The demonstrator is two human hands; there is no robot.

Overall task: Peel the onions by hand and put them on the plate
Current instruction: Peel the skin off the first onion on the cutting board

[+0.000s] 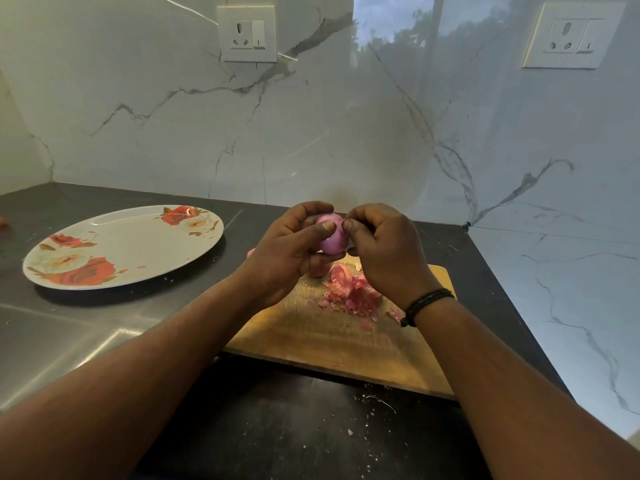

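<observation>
1. Underneath everything, the dark counter (263, 427) carries a wooden cutting board (329, 344).
2. Left of the board, well apart, a rose-patterned plate (138, 244) lies flat with no onion on it.
3. On the board, a heap of pink onion skins (353, 292) sits below the hands.
4. Above the board's far edge, the left hand (287, 251) grips the peeled purple onion (332, 237), its long axis roughly upright.
5. The right hand (384, 251) pinches skin at the onion's upper right side.

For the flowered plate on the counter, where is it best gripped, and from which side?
Probably at the plate's near right rim, coming from the cutting board side. It lies flat and shallow, so only its thin raised edge gives the fingers purchase, and that side is nearest the hands.
</observation>
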